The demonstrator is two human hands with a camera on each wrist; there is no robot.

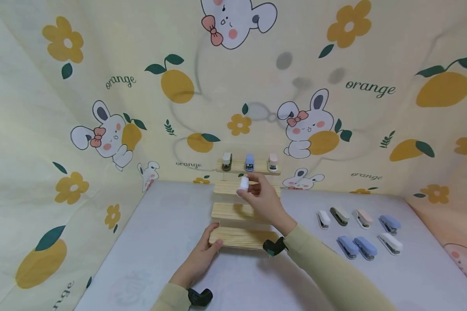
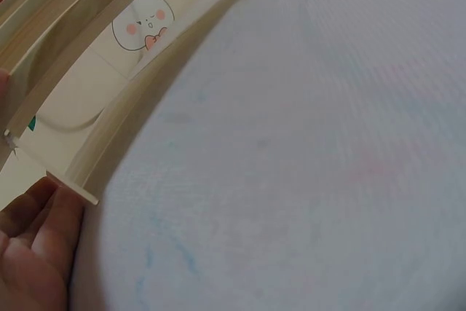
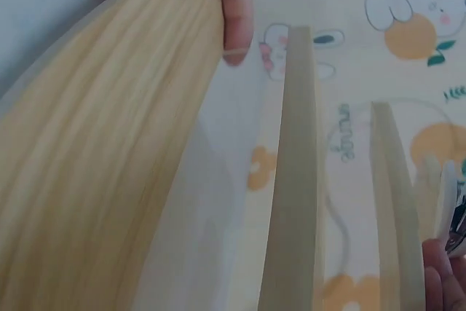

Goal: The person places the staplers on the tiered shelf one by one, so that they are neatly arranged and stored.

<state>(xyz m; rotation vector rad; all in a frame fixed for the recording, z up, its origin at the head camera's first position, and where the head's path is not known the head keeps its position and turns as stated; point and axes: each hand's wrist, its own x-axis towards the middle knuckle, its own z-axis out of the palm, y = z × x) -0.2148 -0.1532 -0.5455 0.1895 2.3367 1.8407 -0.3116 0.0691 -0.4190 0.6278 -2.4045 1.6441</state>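
Note:
My right hand (image 1: 267, 202) pinches a small white stapler (image 1: 244, 183) between thumb and fingers. It holds it over the second tier from the top (image 1: 225, 187) of a wooden tiered shelf. At the shelf's lowest board (image 1: 243, 237), my left hand (image 1: 200, 255) grips the left end, thumb in front and fingers behind. Three staplers stand in a row on the top tier: a grey-and-dark one (image 1: 227, 161), a blue one (image 1: 249, 162) and a pink one (image 1: 272, 162). The right wrist view shows the white stapler (image 3: 447, 198) at the right edge, partly cut off.
To the right of the shelf several staplers lie on the white tabletop (image 1: 148, 268), among them a dark-and-grey one (image 1: 340, 216), a pink one (image 1: 362, 219) and a blue one (image 1: 390, 224). A patterned cloth (image 1: 233, 86) hangs behind and at both sides.

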